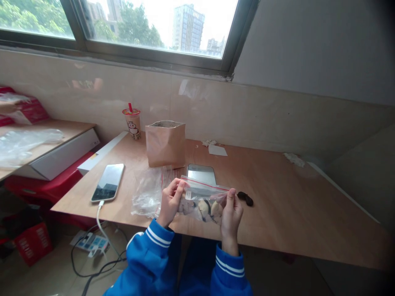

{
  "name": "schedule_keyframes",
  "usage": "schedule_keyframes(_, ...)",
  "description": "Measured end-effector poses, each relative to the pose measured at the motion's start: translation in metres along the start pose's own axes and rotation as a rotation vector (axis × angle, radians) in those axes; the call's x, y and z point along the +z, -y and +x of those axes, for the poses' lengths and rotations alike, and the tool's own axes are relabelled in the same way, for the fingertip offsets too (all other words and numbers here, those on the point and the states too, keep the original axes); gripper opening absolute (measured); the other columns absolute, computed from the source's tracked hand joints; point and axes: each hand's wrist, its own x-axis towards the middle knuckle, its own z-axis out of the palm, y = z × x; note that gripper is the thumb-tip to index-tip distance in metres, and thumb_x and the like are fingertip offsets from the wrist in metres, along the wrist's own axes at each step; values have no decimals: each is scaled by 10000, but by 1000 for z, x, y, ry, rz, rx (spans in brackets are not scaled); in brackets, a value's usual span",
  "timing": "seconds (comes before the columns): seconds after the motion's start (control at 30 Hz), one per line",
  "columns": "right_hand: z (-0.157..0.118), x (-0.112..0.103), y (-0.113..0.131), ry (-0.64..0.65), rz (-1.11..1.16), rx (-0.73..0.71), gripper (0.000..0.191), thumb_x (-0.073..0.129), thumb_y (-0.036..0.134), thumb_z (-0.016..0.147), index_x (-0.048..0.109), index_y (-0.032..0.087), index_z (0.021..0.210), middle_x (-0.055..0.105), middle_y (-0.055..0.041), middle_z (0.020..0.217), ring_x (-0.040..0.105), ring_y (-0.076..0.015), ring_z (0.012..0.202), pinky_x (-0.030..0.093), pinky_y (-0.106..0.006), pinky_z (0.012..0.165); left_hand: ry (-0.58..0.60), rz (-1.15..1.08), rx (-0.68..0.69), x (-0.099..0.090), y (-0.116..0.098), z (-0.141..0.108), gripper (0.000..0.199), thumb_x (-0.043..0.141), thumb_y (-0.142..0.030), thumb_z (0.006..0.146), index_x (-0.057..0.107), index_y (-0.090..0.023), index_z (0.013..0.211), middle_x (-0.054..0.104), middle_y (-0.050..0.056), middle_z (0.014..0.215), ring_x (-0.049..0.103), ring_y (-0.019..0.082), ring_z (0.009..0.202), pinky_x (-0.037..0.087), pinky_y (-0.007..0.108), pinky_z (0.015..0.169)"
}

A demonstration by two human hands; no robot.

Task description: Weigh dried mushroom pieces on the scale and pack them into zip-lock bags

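Between my two hands, a clear zip-lock bag [202, 205] with a red seal line is stretched near the table's front edge. Inside it lie several pale and dark-striped soft pieces whose kind I cannot make out. My left hand [171, 200] pinches the bag's upper left corner. At the upper right corner, my right hand [231, 213] has its thumb pressed on the plastic. Other clear plastic bags [146, 191] lie flat just left of my left hand. A small dark object [245, 199] rests on the table beside my right hand.
Behind the bags stands an open brown paper bag [166, 144], with a drink cup [133, 124] at its left. One phone [108, 183] is plugged into a white cable; another phone [202, 174] lies beyond my hands. White scraps [217, 150] sit by the wall. Another person's arm [9, 107] shows far left.
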Motion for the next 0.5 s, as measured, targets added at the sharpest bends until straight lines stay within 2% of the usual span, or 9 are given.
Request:
schedule_keyframes(0.13, -1, 1, -2, 64, -7, -52, 467, 558, 598, 844, 586, 168, 662, 655, -25, 616, 551, -128, 541, 439, -245, 584, -69, -32, -9, -5, 8, -1, 369, 492, -501, 901, 629, -176, 793, 608, -5, 641, 471, 99, 526, 353, 217, 515)
schedule_keyframes(0.27, -2, 1, -13, 95, 60, 10, 406, 687, 555, 757, 567, 171, 703, 666, -22, 620, 534, -113, 490, 433, -219, 495, -160, -68, -13, -4, 28, 1, 352, 496, -500, 900, 615, -174, 835, 657, 5, 649, 526, 109, 526, 387, 213, 513)
schedule_keyframes(0.37, 1, -3, -24, 127, 53, 49, 414, 740, 539, 702, 632, 147, 778, 705, -58, 691, 589, -141, 530, 479, -242, 504, -211, -107, -43, -3, 44, 3, 333, 548, -500, 872, 583, -169, 872, 657, -2, 639, 542, 102, 489, 393, 205, 480)
schedule_keyframes(0.5, 4, -9, -33, 150, 16, 77, 465, 726, 557, 702, 692, 127, 877, 745, -111, 800, 645, -185, 597, 512, -271, 517, -236, -174, -88, -4, 54, 4, 334, 608, -481, 841, 546, -170, 946, 717, 38, 772, 646, 135, 559, 450, 213, 492)
